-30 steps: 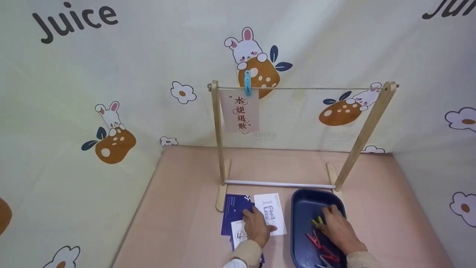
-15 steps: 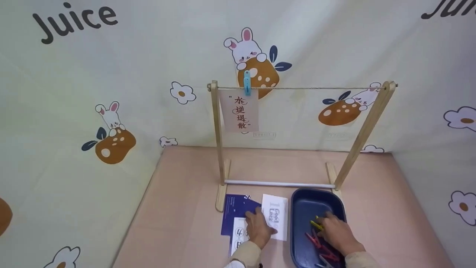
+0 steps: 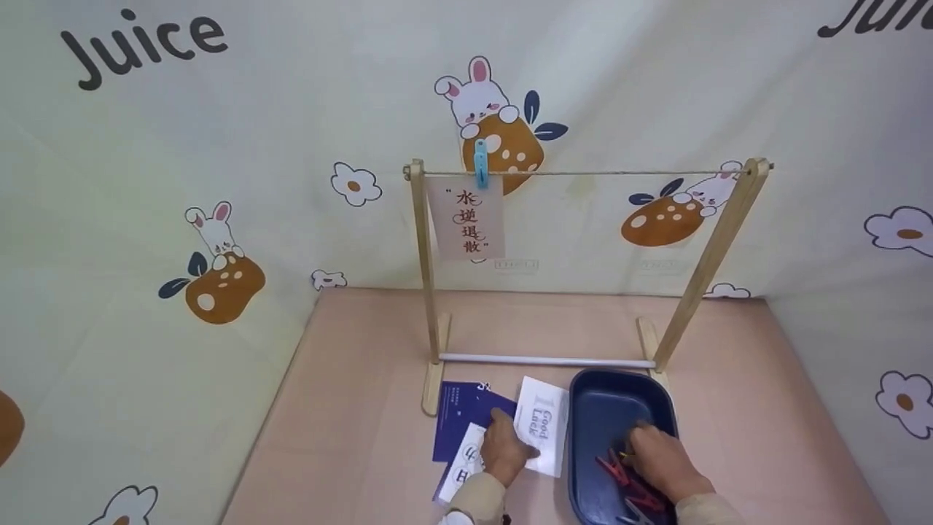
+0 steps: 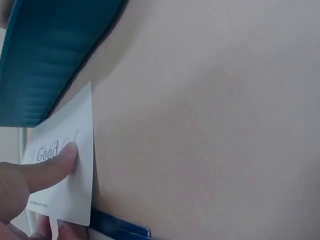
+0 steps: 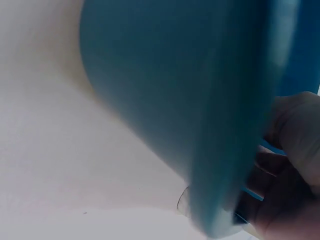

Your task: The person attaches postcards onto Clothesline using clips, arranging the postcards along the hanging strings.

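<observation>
My left hand (image 3: pixel 506 446) pinches a white "Good Luck" card (image 3: pixel 545 408), thumb on its printed face and fingers behind, as the left wrist view shows. Beside and under this hand lie a dark blue card (image 3: pixel 466 415) and a white card with circled characters (image 3: pixel 458 474). My right hand (image 3: pixel 665 463) reaches into the dark blue tray (image 3: pixel 609 397), fingers curled on a yellow clothespin (image 3: pixel 624 456) that is mostly hidden. Red clothespins (image 3: pixel 616 472) lie near it. In the right wrist view the tray wall (image 5: pixel 150 90) hides part of the fingers.
A wooden frame (image 3: pixel 707 270) with a cord (image 3: pixel 619 173) stands behind the cards and tray. From the cord's left part hangs a pink card (image 3: pixel 470 226), held by a blue clothespin (image 3: pixel 481 164). A printed backdrop (image 3: pixel 291 109) closes off the back and sides.
The "Good Luck" card has shifted right, away from the blue card, and tilted. The circled-character card has turned aslant. My right hand has moved slightly, covering most of the yellow clothespin.
</observation>
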Tool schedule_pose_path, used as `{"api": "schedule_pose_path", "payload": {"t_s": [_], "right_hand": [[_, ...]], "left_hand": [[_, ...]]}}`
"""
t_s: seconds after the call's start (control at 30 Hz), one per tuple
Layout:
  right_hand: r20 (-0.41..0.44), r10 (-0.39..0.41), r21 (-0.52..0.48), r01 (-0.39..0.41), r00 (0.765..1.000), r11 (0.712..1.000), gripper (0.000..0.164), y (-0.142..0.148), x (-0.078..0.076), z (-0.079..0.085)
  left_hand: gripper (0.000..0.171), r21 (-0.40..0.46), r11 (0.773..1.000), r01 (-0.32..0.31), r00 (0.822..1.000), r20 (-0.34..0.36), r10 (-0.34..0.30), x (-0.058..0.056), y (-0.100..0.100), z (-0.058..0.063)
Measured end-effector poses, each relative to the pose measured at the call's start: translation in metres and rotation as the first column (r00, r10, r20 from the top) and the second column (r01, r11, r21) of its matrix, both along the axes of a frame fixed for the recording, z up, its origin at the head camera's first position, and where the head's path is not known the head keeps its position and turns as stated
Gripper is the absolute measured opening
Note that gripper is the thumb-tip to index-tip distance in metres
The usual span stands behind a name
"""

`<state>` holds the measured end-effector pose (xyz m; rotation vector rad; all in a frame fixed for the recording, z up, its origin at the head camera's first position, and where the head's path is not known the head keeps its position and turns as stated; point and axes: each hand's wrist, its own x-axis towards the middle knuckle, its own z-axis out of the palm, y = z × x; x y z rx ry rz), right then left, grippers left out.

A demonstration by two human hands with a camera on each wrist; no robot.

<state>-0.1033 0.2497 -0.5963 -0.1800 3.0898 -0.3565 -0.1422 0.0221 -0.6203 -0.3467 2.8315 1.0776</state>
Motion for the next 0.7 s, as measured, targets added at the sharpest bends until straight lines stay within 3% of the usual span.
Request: {"api": "schedule_pose_path", "payload": {"t_s": [0.23, 0.43, 0.57, 0.7], "right_hand": [[-0.074, 0.003, -0.095, -0.011, 0.997, 0.995, 0.021, 0.001, -0.007, 0.007], [-0.120, -0.026, -0.145, 0.008, 0.992, 0.989, 0.050, 0.004, -0.014, 0.016], [-0.087, -0.056, -0.201, 0.037, 0.995, 0.979, 0.039, 0.003, -0.019, 0.024], [-0.163, -0.066, -0.245, 0.025, 0.984, 0.969, 0.031, 0.002, -0.023, 0.030]], "left_hand": [[0.042, 0.124, 0.991, 0.056, 0.998, 0.017, -0.059, 0.002, -0.010, 0.007], [0.027, 0.144, 0.985, 0.098, 0.995, 0.007, -0.100, -0.002, -0.016, 0.012], [0.021, 0.183, 0.978, 0.104, 0.994, 0.000, -0.106, -0.003, -0.019, 0.016], [0.017, 0.254, 0.962, 0.097, 0.995, 0.011, -0.103, -0.005, -0.021, 0.022]]}}
